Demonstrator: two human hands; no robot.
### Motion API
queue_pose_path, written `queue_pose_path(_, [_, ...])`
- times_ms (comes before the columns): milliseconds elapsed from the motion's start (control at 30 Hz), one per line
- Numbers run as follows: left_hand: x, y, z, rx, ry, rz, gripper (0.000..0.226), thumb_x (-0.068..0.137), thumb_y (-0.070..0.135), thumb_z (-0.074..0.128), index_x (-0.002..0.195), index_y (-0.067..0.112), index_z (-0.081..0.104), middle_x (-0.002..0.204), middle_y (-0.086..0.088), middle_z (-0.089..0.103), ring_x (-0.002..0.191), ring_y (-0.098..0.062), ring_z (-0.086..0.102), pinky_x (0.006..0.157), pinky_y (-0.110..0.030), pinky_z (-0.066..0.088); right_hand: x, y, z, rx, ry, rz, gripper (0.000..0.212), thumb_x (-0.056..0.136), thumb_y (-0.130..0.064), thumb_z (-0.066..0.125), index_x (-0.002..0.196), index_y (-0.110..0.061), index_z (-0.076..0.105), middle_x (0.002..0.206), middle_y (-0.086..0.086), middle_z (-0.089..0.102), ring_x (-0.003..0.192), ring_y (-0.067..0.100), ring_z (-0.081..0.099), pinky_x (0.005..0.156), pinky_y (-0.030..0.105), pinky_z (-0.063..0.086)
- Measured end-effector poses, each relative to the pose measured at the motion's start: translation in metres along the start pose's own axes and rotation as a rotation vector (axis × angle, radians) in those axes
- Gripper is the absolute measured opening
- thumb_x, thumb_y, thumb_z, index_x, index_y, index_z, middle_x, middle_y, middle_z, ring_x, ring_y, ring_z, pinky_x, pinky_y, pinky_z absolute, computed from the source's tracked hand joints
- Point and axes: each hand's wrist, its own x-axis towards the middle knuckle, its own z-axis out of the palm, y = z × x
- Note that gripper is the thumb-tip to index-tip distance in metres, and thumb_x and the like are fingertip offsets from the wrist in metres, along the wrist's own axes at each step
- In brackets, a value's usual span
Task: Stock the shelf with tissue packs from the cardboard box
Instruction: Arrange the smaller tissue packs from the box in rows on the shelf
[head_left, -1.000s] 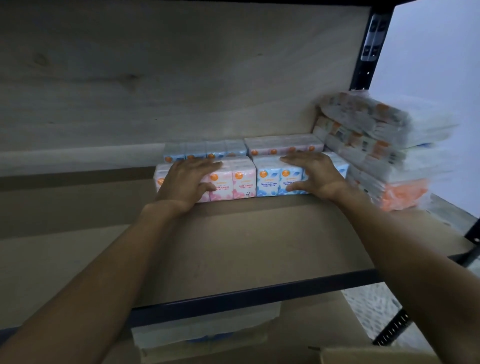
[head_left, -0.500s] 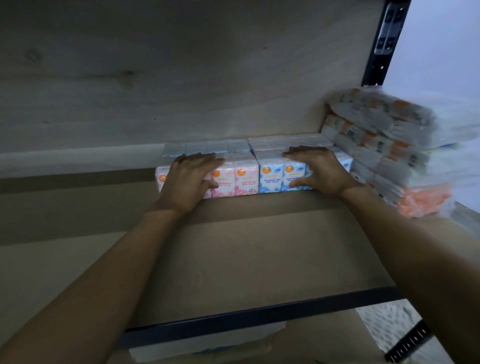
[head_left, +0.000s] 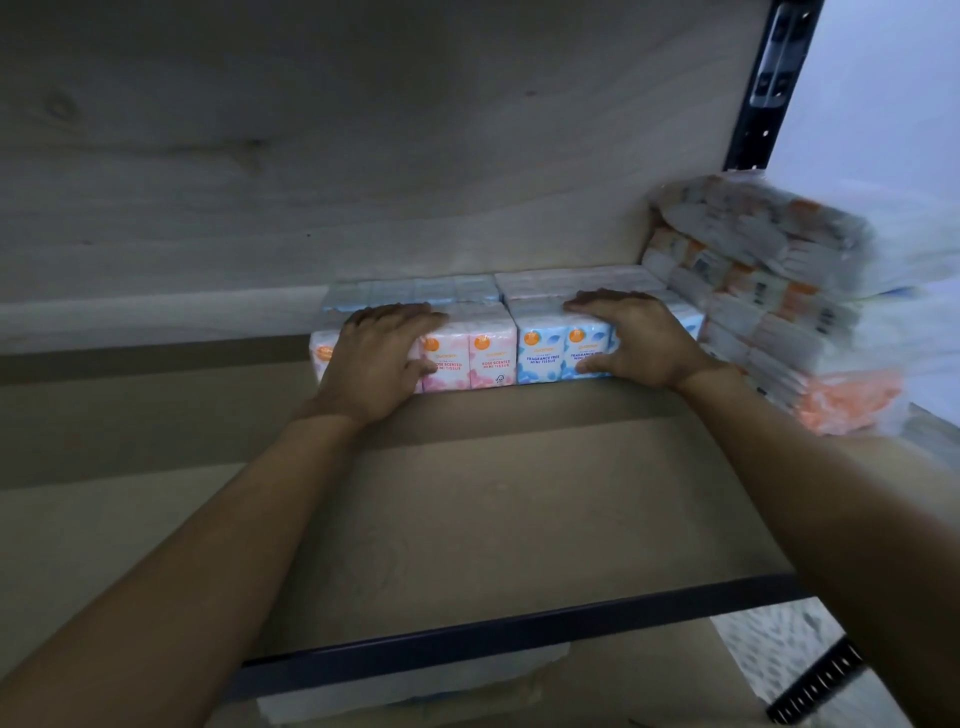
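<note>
Both arms are reaching deep onto the shelf (head_left: 467, 519). Left hand (head_left: 376, 358) is lying flat, fingers spread, over the top and front of the pink rose-scented pack (head_left: 467, 358), pressing rather than gripping. Right hand (head_left: 636, 340) is resting likewise, palm down and fingers extended, on the blue fragrance-free pack (head_left: 550, 353). The two packs are sitting side by side, touching, in front of a back row of packs (head_left: 415, 291). A blurred stack of wrapped packs (head_left: 779, 301) is standing just right.
</note>
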Motion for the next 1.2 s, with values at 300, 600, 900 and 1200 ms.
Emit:
queue_pose_path(300, [0.001, 0.008, -0.017, 0.037, -0.133, -0.02, 0.062, 0.084, 0.031, 0.066, 0.142, 0.025, 0.042, 0.149, -0.004, 0.04, 0.138, -0.026, 0.034, 0.116, -0.05, 0.016, -0.008, -0.02, -0.013, -0.052, -0.092, 0.118, 0.084, 0.068, -0.039, 0.08, 0.141, -0.028, 0.04, 0.149, 0.004, 0.04, 0.137, 0.024, 0.035, 0.113, 0.044, 0.027])
queue_pose_path(600, [-0.021, 0.047, -0.038, -0.035, -0.145, -0.123, 0.058, 0.091, 0.037, 0.057, 0.144, 0.031, 0.035, 0.155, 0.003, 0.03, 0.144, -0.019, 0.021, 0.119, -0.042, 0.007, -0.047, -0.063, -0.028, 0.098, -0.078, 0.21, 0.065, 0.08, -0.03, 0.071, 0.138, -0.025, 0.045, 0.151, 0.001, 0.037, 0.139, 0.021, 0.032, 0.116, 0.041, 0.022])
queue_pose_path(900, [-0.088, 0.115, -0.06, -0.201, -0.153, -0.154, 0.053, 0.096, 0.041, 0.047, 0.145, 0.027, 0.034, 0.153, -0.001, 0.033, 0.141, -0.022, 0.027, 0.116, -0.043, 0.015, -0.129, -0.135, -0.051, 0.132, -0.074, 0.283, 0.056, 0.088, -0.043, 0.059, 0.14, -0.026, 0.043, 0.149, 0.0, 0.04, 0.137, 0.019, 0.035, 0.114, 0.033, 0.025])
queue_pose_path(1200, [-0.16, 0.216, -0.069, -0.541, -0.098, -0.123, 0.046, 0.095, 0.035, 0.05, 0.141, 0.027, 0.043, 0.145, 0.001, 0.044, 0.135, -0.02, 0.036, 0.114, -0.042, 0.026, -0.24, -0.181, -0.078, 0.222, 0.039, 0.381, 0.049, 0.088, -0.035, 0.062, 0.134, -0.02, 0.052, 0.138, 0.0, 0.054, 0.13, 0.017, 0.045, 0.106, 0.026, 0.031])
